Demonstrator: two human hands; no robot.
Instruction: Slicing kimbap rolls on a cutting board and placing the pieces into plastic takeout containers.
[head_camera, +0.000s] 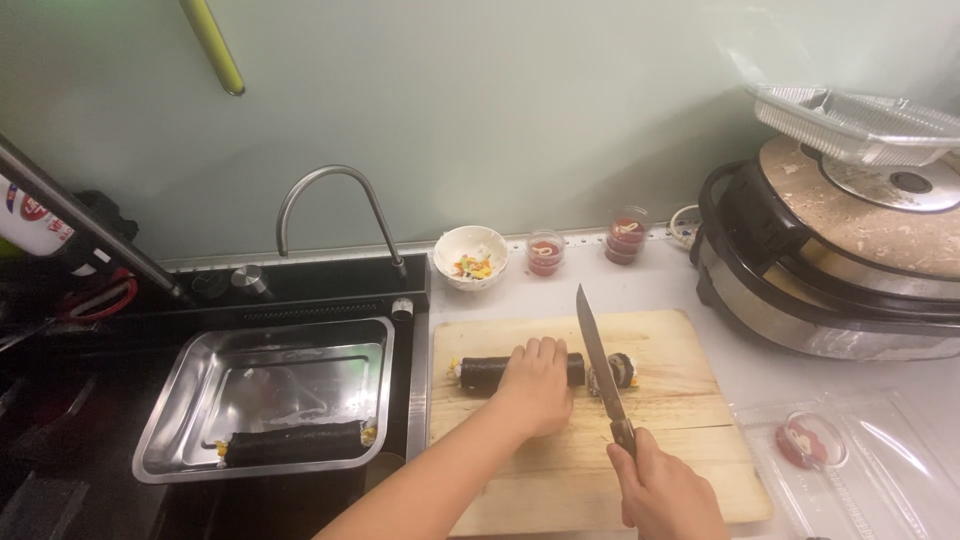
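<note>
My left hand (537, 385) pins the seaweed roll (490, 372); my right hand (665, 490) grips the knife (598, 360) at three o'clock, near enough to nick fingertips.

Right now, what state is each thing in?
Left hand: pressing down on the roll.
Right hand: gripping the knife.
Roll on board: partly sliced, cut pieces at its right end.
Knife: blade down at the cut.
Roll in tray: whole, uncut.
Tray: in the sink.
</note>
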